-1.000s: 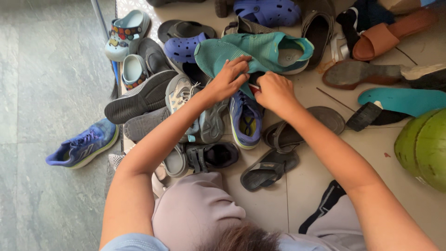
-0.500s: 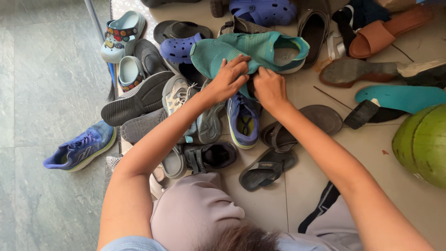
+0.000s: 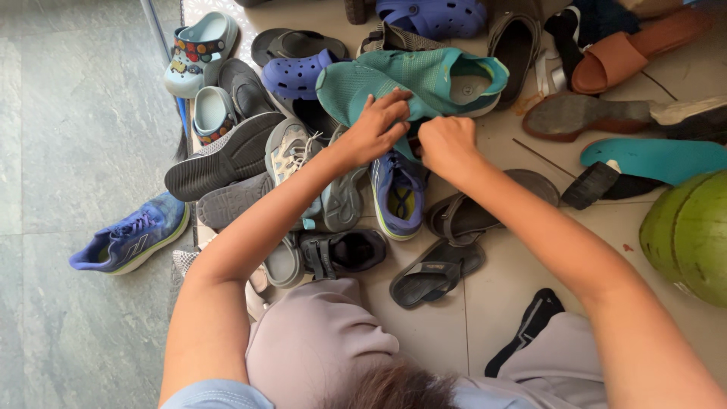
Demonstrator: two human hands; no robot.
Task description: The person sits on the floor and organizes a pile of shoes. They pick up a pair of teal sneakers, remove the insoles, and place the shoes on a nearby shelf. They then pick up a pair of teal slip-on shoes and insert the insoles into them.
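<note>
Two hands meet at the upper middle of the frame over a teal knit sneaker (image 3: 424, 79) lying on its side atop the shoe heap. The left hand (image 3: 372, 129) pinches its fabric at the toe end, fingers curled tight; the right hand (image 3: 448, 144) is closed just below the shoe's edge, though what it grips is hidden. A blue-and-yellow running shoe (image 3: 399, 193) lies right beneath them.

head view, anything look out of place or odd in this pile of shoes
Yes. A big round green fruit, maybe a coconut, sits on the tiled floor among the footwear. A loose teal insole lies out of any shoe, and one blue lace-up sneaker lies apart on the left.
</note>
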